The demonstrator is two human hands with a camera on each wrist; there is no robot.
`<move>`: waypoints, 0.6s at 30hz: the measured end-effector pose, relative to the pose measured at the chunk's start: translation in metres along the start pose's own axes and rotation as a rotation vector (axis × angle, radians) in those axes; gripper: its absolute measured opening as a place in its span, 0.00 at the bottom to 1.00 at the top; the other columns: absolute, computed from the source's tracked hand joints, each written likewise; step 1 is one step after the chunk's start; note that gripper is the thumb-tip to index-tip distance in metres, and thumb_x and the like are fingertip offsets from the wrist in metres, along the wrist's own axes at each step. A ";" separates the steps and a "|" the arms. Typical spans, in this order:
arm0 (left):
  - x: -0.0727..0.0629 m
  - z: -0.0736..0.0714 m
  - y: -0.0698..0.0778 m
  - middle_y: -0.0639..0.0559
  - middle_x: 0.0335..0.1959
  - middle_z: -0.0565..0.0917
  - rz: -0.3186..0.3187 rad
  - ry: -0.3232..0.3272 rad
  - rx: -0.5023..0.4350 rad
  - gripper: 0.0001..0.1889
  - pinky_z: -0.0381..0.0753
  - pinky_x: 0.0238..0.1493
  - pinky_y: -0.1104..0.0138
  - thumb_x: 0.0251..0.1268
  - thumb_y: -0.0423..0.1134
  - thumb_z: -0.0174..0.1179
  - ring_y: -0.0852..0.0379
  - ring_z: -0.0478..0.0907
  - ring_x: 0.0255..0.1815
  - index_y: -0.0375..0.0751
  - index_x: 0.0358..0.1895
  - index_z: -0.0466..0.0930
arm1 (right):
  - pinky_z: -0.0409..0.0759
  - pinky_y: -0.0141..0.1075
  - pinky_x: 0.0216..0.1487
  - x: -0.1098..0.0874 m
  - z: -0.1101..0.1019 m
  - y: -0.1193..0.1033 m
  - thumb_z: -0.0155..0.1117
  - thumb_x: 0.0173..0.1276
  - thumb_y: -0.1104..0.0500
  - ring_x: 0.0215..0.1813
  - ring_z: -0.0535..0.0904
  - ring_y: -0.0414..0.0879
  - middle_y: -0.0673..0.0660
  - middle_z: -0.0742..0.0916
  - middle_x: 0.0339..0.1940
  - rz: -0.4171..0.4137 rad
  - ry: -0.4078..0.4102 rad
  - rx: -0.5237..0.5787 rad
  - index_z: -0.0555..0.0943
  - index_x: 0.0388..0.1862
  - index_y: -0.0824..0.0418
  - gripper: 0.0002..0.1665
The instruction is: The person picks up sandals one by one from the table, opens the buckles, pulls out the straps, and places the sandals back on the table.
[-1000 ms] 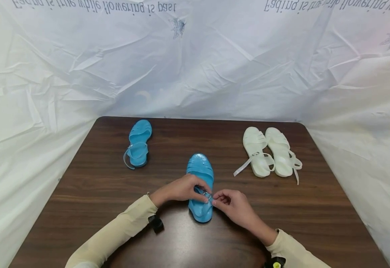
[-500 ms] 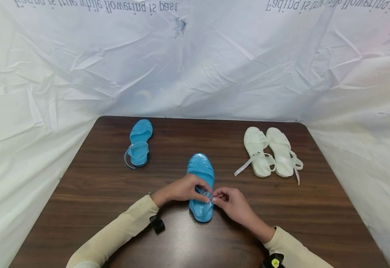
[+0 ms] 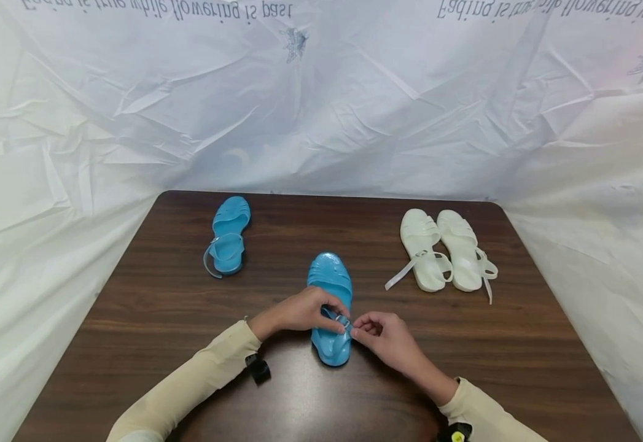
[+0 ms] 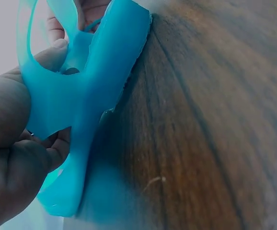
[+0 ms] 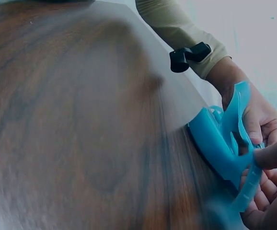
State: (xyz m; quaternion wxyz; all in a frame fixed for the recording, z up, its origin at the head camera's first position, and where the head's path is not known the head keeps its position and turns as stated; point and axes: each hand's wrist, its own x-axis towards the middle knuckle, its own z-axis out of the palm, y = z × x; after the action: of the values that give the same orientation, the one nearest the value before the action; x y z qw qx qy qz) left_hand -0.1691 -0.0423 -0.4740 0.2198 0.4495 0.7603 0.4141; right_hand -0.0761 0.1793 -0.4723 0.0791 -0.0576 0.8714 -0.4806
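Observation:
A blue jelly sandal (image 3: 329, 273) lies on the table before me, toe pointing away. From the left, my left hand (image 3: 301, 311) reaches across its open middle and pinches the ankle strap beside the small metal buckle (image 3: 344, 320). On the sandal's right side, my right hand (image 3: 390, 344) holds the strap between thumb and fingertips. The right wrist view shows the loose strap end (image 5: 248, 189), with its row of holes, hanging down past the right thumb. In the left wrist view, the sandal's side wall (image 4: 57, 96) partly hides the left fingers.
Another blue sandal (image 3: 231, 222) lies at the back left, its strap undone and curling outward. Two white sandals (image 3: 420, 227) sit side by side at the back right with loose straps. The dark wooden table (image 3: 188, 380) meets a white sheet (image 3: 321, 123) behind.
The right fingertips have shifted slightly, first up and toward the buckle, then a little back to the right. The left hand and the sandals stay in place.

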 end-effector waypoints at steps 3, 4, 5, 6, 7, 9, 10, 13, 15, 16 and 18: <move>0.000 -0.001 0.000 0.62 0.44 0.88 -0.001 -0.001 0.000 0.13 0.81 0.49 0.72 0.66 0.44 0.71 0.70 0.82 0.45 0.44 0.50 0.89 | 0.80 0.30 0.35 0.002 0.002 -0.001 0.73 0.68 0.59 0.32 0.80 0.39 0.49 0.87 0.30 -0.021 0.010 0.005 0.87 0.37 0.60 0.05; 0.000 -0.001 0.000 0.62 0.44 0.88 -0.001 -0.001 -0.001 0.13 0.82 0.49 0.72 0.66 0.44 0.71 0.70 0.82 0.45 0.44 0.50 0.89 | 0.80 0.30 0.35 0.003 0.003 -0.001 0.73 0.68 0.59 0.32 0.80 0.39 0.49 0.87 0.31 -0.026 0.013 0.005 0.87 0.37 0.60 0.05; -0.001 -0.001 0.000 0.62 0.44 0.88 0.000 0.000 0.000 0.13 0.82 0.48 0.72 0.66 0.44 0.71 0.70 0.82 0.45 0.44 0.50 0.89 | 0.80 0.30 0.35 0.003 0.004 -0.002 0.72 0.69 0.60 0.32 0.80 0.39 0.49 0.87 0.31 -0.030 0.015 0.009 0.87 0.37 0.61 0.04; -0.001 0.000 0.000 0.62 0.44 0.88 0.001 0.002 0.002 0.13 0.82 0.48 0.72 0.66 0.44 0.72 0.70 0.82 0.45 0.45 0.50 0.89 | 0.80 0.31 0.34 0.004 0.004 -0.002 0.72 0.69 0.60 0.33 0.80 0.39 0.49 0.87 0.31 -0.035 0.017 0.007 0.87 0.37 0.61 0.04; -0.001 0.000 0.000 0.62 0.44 0.88 0.001 0.003 0.004 0.13 0.82 0.48 0.72 0.66 0.44 0.72 0.70 0.82 0.45 0.45 0.50 0.89 | 0.80 0.31 0.34 0.005 0.005 -0.003 0.72 0.69 0.61 0.33 0.80 0.39 0.49 0.87 0.31 -0.038 0.021 0.004 0.87 0.38 0.61 0.04; -0.001 0.000 0.000 0.62 0.44 0.89 0.003 0.008 0.008 0.13 0.82 0.49 0.72 0.65 0.44 0.72 0.70 0.82 0.46 0.46 0.50 0.89 | 0.81 0.30 0.35 0.006 0.005 -0.004 0.72 0.69 0.61 0.33 0.80 0.39 0.49 0.87 0.31 -0.044 0.025 -0.007 0.87 0.38 0.61 0.03; -0.001 0.000 0.000 0.61 0.45 0.89 0.003 0.010 0.007 0.13 0.82 0.49 0.72 0.65 0.44 0.72 0.70 0.82 0.46 0.46 0.50 0.89 | 0.81 0.30 0.34 0.006 0.005 -0.004 0.72 0.69 0.61 0.33 0.80 0.39 0.49 0.87 0.31 -0.046 0.026 -0.009 0.87 0.38 0.60 0.03; -0.002 0.000 0.000 0.61 0.45 0.89 0.006 0.015 0.001 0.13 0.82 0.50 0.72 0.65 0.44 0.72 0.70 0.82 0.47 0.46 0.50 0.89 | 0.81 0.30 0.35 0.006 0.005 -0.006 0.72 0.68 0.61 0.33 0.81 0.38 0.48 0.87 0.32 -0.052 0.030 -0.028 0.87 0.38 0.59 0.03; -0.003 0.000 0.000 0.61 0.45 0.89 0.005 0.015 -0.006 0.13 0.82 0.50 0.72 0.65 0.44 0.72 0.70 0.82 0.47 0.46 0.50 0.89 | 0.81 0.30 0.35 0.005 0.004 -0.006 0.73 0.68 0.60 0.33 0.81 0.38 0.48 0.87 0.32 -0.047 0.026 -0.030 0.87 0.38 0.59 0.03; -0.003 0.000 0.000 0.61 0.45 0.89 0.004 0.016 -0.008 0.13 0.82 0.49 0.72 0.65 0.44 0.72 0.70 0.82 0.47 0.46 0.49 0.89 | 0.81 0.30 0.35 0.004 0.004 -0.006 0.73 0.68 0.60 0.33 0.81 0.38 0.48 0.87 0.32 -0.044 0.026 -0.029 0.87 0.38 0.59 0.04; -0.003 0.000 0.000 0.61 0.45 0.89 0.002 0.017 -0.009 0.13 0.82 0.49 0.72 0.66 0.45 0.72 0.70 0.82 0.47 0.46 0.50 0.89 | 0.81 0.30 0.34 0.002 0.003 -0.005 0.73 0.68 0.58 0.32 0.81 0.38 0.48 0.87 0.31 -0.031 0.023 -0.029 0.87 0.38 0.59 0.05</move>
State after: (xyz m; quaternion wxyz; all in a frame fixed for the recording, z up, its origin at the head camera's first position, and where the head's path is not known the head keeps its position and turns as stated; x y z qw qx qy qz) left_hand -0.1675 -0.0453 -0.4740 0.2149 0.4457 0.7601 0.4213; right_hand -0.0777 0.1739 -0.4698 0.0610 -0.0668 0.8781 -0.4699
